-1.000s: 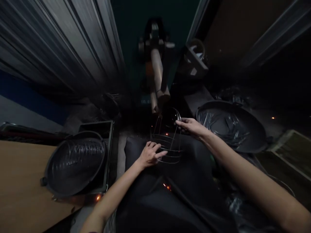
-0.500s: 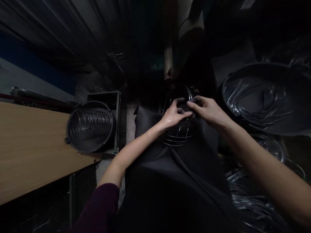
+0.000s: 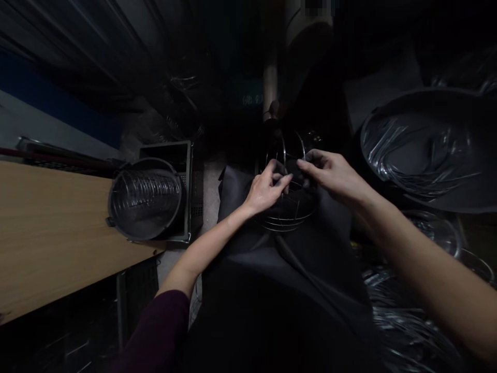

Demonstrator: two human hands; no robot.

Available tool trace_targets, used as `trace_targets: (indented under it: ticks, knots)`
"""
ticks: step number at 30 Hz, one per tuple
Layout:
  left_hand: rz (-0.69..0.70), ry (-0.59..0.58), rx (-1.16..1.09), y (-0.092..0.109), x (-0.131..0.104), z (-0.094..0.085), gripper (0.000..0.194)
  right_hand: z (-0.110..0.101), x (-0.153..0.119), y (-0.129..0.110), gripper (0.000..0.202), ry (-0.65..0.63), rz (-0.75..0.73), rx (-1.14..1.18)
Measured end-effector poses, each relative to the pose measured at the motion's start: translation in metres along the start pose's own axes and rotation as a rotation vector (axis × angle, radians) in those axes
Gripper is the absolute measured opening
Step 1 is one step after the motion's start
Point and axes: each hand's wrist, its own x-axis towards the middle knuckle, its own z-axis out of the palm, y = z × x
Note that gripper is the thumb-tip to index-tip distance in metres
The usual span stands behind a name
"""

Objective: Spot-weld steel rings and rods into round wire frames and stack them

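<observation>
In the head view my left hand (image 3: 267,189) pinches a thin, shiny wire ring (image 3: 284,147), thumb and fingers pressed together. A little to the right, my right hand (image 3: 326,173) is closed on a second curved wire (image 3: 301,141), its fingertips partly in shadow. A round wire frame (image 3: 285,226) with several hoops and cross wires sits just below the hands, over the dark apron (image 3: 267,264) on my lap. Darkness hides the wires' far ends and where they meet the machine behind.
On the left, a round dark tub (image 3: 145,228) of wire rings stands by a crate (image 3: 189,191) and a wooden board (image 3: 50,233). A large basin (image 3: 458,199) with bent wires is at right, above more wire pieces (image 3: 411,331). A pale post (image 3: 271,88) rises ahead.
My hands have moved apart, the left one shifting left. The wires that were bunched between them now stand separated, one at each hand.
</observation>
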Motion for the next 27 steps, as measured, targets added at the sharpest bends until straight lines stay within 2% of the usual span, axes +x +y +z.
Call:
trace_targets:
  ticks: [2,5,9,12,14,17,20,21,22,25,27]
  knots:
    - [-0.002,0.000,0.002,0.001,-0.002,0.001,0.017,0.001,-0.001,0.000,0.032,-0.005,0.003,0.005]
    - [0.013,-0.055,0.036,0.005,-0.001,0.003,0.017,-0.001,0.001,0.002,0.027,-0.003,-0.069,-0.052]
    - [0.006,-0.132,0.096,0.007,0.009,-0.005,0.025,-0.006,0.015,0.004,0.024,0.023,-0.180,-0.128]
    - [-0.009,-0.075,-0.072,0.007,0.024,-0.013,0.031,-0.004,0.018,0.004,0.024,0.014,-0.218,-0.244]
    - [-0.024,-0.062,-0.294,0.012,0.033,-0.011,0.036,0.001,0.009,0.003,0.024,0.012,-0.251,-0.368]
    - [-0.035,-0.130,-0.527,0.025,0.032,-0.004,0.040,0.006,-0.021,-0.004,0.022,-0.035,-0.367,-0.565]
    - [-0.046,-0.188,-0.567,0.038,0.013,-0.006,0.040,-0.012,-0.051,-0.013,0.025,-0.237,-0.484,-0.700]
    - [-0.049,-0.212,-0.529,0.042,0.004,-0.010,0.041,-0.022,-0.057,-0.016,0.027,-0.235,-0.510,-0.724]
    - [-0.046,-0.236,-0.466,0.045,-0.004,-0.016,0.041,-0.034,-0.059,-0.019,0.027,-0.169,-0.542,-0.745]
    - [-0.039,-0.305,-0.224,0.056,-0.027,-0.035,0.043,-0.062,-0.049,-0.028,0.031,0.149,-0.692,-0.826]
    - [-0.042,-0.323,-0.108,0.065,-0.035,-0.048,0.046,-0.068,-0.034,-0.035,0.037,0.171,-0.805,-0.897]
